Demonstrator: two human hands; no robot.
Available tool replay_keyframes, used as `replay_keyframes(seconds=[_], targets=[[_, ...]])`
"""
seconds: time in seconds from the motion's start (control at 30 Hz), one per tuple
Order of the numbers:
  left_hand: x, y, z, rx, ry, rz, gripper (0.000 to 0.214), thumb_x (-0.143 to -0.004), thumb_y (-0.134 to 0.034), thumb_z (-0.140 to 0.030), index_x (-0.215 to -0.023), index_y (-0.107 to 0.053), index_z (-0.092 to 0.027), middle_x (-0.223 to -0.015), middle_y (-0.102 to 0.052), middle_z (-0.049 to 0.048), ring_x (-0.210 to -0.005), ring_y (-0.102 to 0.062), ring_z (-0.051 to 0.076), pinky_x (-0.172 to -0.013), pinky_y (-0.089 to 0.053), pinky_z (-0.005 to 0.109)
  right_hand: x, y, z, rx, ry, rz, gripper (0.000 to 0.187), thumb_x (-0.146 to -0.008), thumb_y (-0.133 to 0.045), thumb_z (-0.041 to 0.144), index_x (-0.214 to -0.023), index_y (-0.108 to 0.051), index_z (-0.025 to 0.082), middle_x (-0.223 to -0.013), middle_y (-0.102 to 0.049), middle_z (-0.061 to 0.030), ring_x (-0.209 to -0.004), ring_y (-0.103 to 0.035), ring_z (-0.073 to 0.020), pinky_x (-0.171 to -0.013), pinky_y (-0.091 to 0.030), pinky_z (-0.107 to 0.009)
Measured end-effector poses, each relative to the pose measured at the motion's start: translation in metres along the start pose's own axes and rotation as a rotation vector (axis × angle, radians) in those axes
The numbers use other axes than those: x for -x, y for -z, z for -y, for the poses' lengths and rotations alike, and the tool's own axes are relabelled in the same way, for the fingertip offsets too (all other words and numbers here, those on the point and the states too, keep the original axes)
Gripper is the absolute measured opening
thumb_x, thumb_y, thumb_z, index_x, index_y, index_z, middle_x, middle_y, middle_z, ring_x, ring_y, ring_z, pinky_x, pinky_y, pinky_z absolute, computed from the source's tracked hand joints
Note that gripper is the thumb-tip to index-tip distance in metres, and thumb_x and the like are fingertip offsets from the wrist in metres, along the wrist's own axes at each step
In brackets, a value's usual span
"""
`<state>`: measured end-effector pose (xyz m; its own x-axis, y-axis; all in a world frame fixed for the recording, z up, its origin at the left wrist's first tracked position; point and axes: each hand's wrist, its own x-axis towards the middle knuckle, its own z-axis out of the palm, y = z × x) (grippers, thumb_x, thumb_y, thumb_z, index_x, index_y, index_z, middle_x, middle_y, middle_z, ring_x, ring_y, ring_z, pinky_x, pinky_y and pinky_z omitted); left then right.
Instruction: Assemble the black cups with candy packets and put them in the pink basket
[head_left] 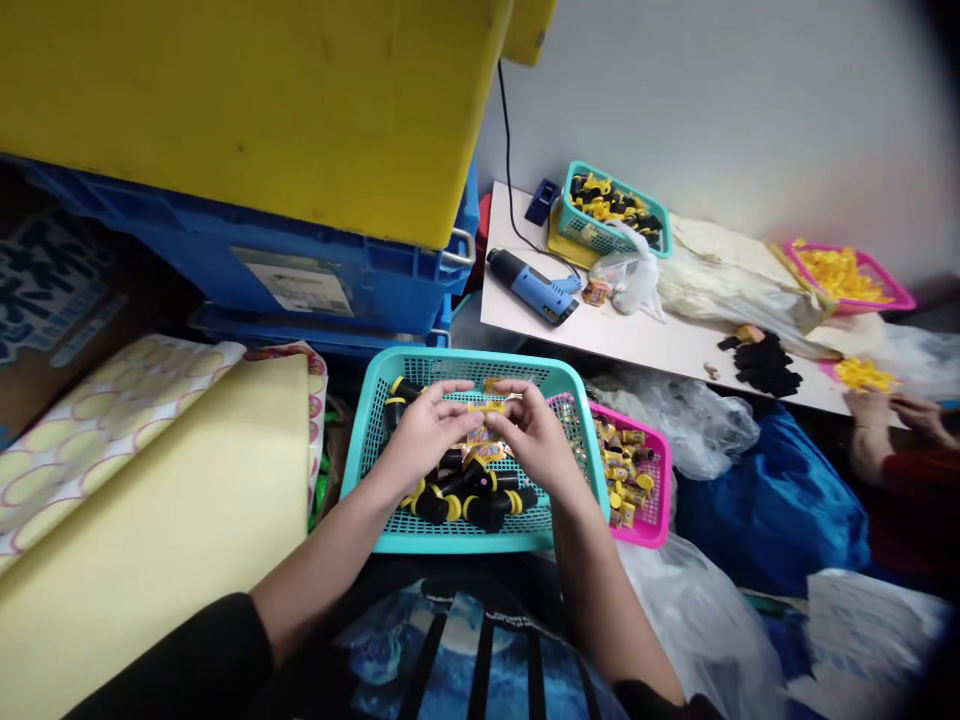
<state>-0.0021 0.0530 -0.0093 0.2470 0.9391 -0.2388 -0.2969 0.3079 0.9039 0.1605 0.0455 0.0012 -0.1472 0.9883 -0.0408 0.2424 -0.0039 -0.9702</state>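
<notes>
A teal mesh basket [390, 540] rests on my lap and holds several black cylinders with yellow caps [480, 500]. Above it, my left hand [424, 430] and my right hand [534, 432] pinch the two ends of a small yellow strip [489, 407]. Both hands have their fingers closed on it. More yellow bits lie under the hands in the basket.
A pink basket [654, 520] of yellow wrapped pieces sits to the right. Blue crates [315, 270] under a yellow lid and yellow sheets [172, 500] stand left. A white table [637, 340] carries a blue heat gun [532, 285], baskets and bags. Another person's hands [896, 412] work at far right.
</notes>
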Motion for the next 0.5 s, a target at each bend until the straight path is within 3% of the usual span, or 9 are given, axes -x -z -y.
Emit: replay_keyframes(seconds=[0.07,0.13,0.2,0.3,0.37,0.5], targets=[[-0.001,0.004,-0.003,-0.002,-0.008,-0.006,0.048,-0.067,-0.077,-0.024,-0.111,-0.059,-0.018,-0.074,-0.069,-0.0016,-0.069,-0.068,0.014,-0.064,-0.054,0.023,-0.006,-0.002,0.002,0.028,0.028,-0.001,0.032,-0.084,-0.06,0.031,-0.112,-0.047,0.022,-0.065,-0.05,0.0068,-0.063,-0.053,-0.0123,-0.063,-0.044,-0.027],[-0.005,0.012,-0.006,-0.042,-0.07,-0.087,0.044,-0.067,-0.077,-0.023,-0.109,-0.062,-0.018,-0.068,-0.068,-0.0033,-0.063,-0.067,0.012,-0.062,-0.053,0.022,-0.015,-0.002,0.001,0.114,0.045,-0.014,0.028,-0.091,-0.05,0.033,-0.116,-0.046,0.022,-0.07,-0.056,0.0037,-0.069,-0.057,-0.0145,-0.069,-0.047,-0.03],[-0.008,0.02,-0.008,-0.089,-0.141,-0.193,0.036,-0.07,-0.075,-0.023,-0.104,-0.066,-0.017,-0.066,-0.069,-0.0026,-0.059,-0.065,0.011,-0.058,-0.052,0.021,-0.025,-0.003,-0.005,0.344,0.088,0.014,0.022,-0.093,-0.045,0.028,-0.114,-0.05,0.02,-0.083,-0.063,-0.0025,-0.081,-0.059,-0.0178,-0.078,-0.047,-0.035],[-0.009,0.031,-0.012,-0.151,-0.171,-0.289,0.024,-0.071,-0.074,-0.025,-0.093,-0.072,-0.016,-0.071,-0.074,0.0014,-0.059,-0.065,0.012,-0.059,-0.054,0.022,-0.035,-0.01,-0.02,0.815,0.224,0.314,0.016,-0.084,-0.054,0.011,-0.097,-0.062,0.017,-0.1,-0.065,-0.0101,-0.098,-0.056,-0.0235,-0.088,-0.043,-0.04],[-0.007,0.035,-0.014,-0.174,-0.164,-0.312,0.021,-0.071,-0.074,-0.027,-0.088,-0.075,-0.016,-0.077,-0.076,0.0036,-0.063,-0.067,0.013,-0.062,-0.056,0.024,-0.039,-0.018,-0.028,0.975,0.284,0.492,0.018,-0.08,-0.055,0.003,-0.087,-0.065,0.016,-0.096,-0.066,-0.0109,-0.1,-0.055,-0.0244,-0.088,-0.042,-0.039],[-0.004,0.042,-0.013,-0.177,-0.162,-0.323,0.025,-0.072,-0.073,-0.035,-0.089,-0.077,-0.017,-0.085,-0.078,0.0049,-0.064,-0.069,0.015,-0.063,-0.058,0.026,-0.041,-0.022,-0.024,1.02,0.27,0.441,0.018,-0.079,-0.055,0.004,-0.09,-0.066,0.014,-0.088,-0.064,-0.0102,-0.087,-0.058,-0.0209,-0.079,-0.045,-0.033]])
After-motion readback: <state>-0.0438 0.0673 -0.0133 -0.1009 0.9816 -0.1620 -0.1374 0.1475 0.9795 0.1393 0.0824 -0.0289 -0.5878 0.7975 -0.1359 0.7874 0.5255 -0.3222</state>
